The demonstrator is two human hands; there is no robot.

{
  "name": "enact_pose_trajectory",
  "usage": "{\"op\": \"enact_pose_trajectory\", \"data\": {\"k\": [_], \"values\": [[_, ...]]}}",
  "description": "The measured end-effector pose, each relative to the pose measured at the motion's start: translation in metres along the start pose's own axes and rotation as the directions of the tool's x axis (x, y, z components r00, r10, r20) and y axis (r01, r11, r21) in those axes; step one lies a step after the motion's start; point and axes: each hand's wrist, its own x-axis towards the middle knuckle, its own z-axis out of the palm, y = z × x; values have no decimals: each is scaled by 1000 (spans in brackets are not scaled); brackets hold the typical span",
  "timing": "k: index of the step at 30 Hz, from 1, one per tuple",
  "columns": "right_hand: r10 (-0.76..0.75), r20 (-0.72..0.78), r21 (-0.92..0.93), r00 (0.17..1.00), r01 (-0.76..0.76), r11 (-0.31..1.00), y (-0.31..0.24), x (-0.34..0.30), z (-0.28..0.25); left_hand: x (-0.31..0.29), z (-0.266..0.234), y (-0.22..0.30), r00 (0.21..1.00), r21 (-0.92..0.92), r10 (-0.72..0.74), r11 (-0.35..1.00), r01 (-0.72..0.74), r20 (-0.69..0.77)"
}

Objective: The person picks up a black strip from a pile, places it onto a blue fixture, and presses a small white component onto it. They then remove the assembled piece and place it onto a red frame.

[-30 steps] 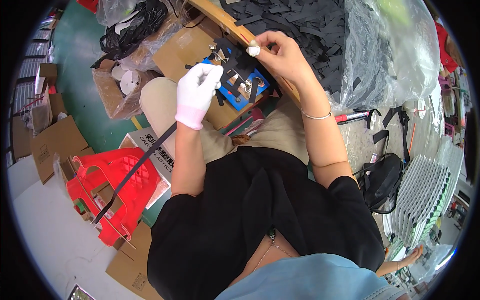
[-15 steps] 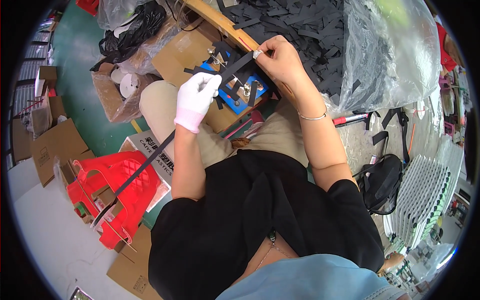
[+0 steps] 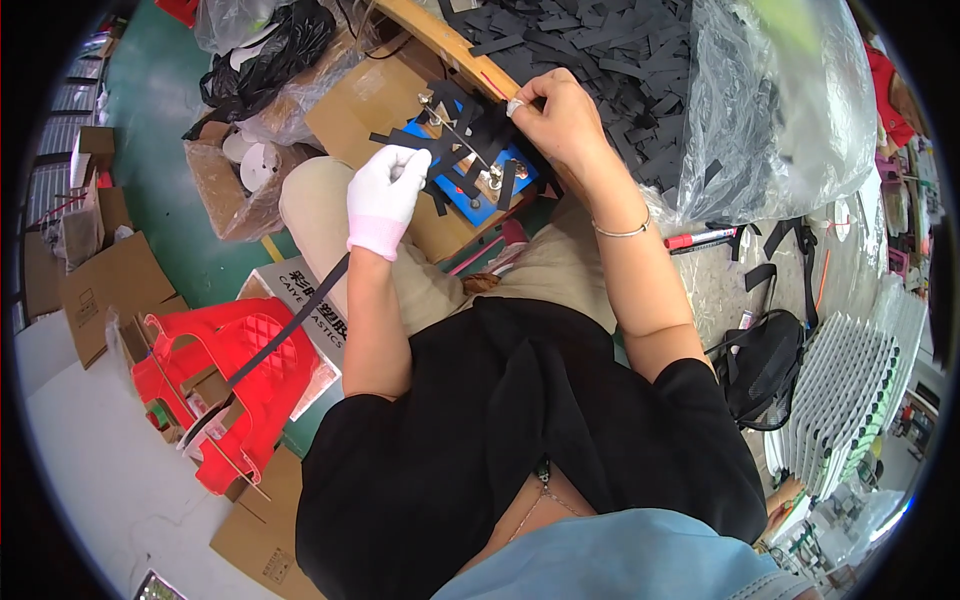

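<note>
My left hand, in a white glove with a pink cuff, is closed on a black webbing strap. The strap trails back past my left forearm to a reel at a red plastic stool. My bare right hand, with white tape on a finger, pinches a short black strap piece by the wooden table edge. Below and between my hands stands a blue-based device with metal posts and a thin wire. Several cut strips lie across it, partly hiding it.
A heap of cut black strips lies beyond the wooden edge, beside clear plastic sheeting. A cardboard box with white rolls stands left. At right are a red marker, a black bag and stacked white panels.
The strap stretched between my hands has parted near the wire. My left hand has drawn back slightly to the left, while my right hand stays almost in place.
</note>
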Motion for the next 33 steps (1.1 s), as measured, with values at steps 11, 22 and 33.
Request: {"op": "enact_pose_trajectory", "data": {"k": [11, 22, 33], "values": [[14, -99, 219, 995, 8, 976, 13, 8, -16, -11, -9, 29, 998, -395, 69, 916, -69, -15], [174, 379, 519, 909, -365, 773, -19, -79, -51, -18, -51, -39, 988, -559, -111, 828, 34, -105], [-26, 360, 665, 933, -237, 708, 13, -79, 26, -20, -36, -49, 994, -550, -96, 834, 50, -54]]}}
